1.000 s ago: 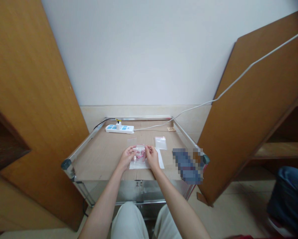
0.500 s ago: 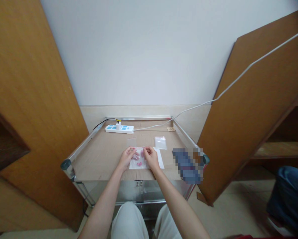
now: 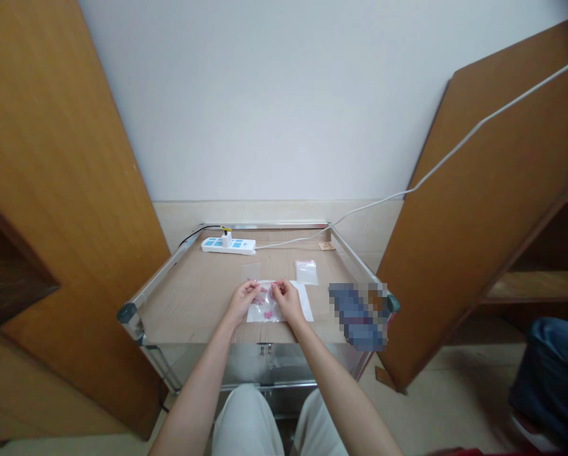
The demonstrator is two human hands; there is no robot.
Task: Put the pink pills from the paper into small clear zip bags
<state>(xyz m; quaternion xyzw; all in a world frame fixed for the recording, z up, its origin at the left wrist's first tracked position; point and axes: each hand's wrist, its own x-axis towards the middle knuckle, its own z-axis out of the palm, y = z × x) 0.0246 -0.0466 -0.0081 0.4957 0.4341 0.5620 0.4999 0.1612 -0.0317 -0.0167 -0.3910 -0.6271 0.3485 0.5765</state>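
A small clear plastic zip bag (image 3: 274,311) lies between my hands, its pinkish top edge facing away from me. Several small pink pieces (image 3: 268,315) show in its lower part; whether they are inside or beneath it is hard to make out. My left hand (image 3: 240,301) pinches the bag's top edge near its left end. Thumb and fingers of my right hand (image 3: 287,299) are closed on the same edge farther right. Under the bag is a white sheet (image 3: 305,301), its right part uncovered. My fingers hide parts of the bag's upper corners.
Another clear bag (image 3: 306,272) and a faint transparent piece (image 3: 252,270) lie farther back on the cardboard-covered table (image 3: 179,304). A power strip (image 3: 228,246) with a cable stands behind. A pixelated dark item (image 3: 358,318) is at right. A person's leg (image 3: 549,380) shows far right.
My hands have come slightly closer together along the bag's top edge, and the pink pieces have shifted a little to the right. The rest looks the same.
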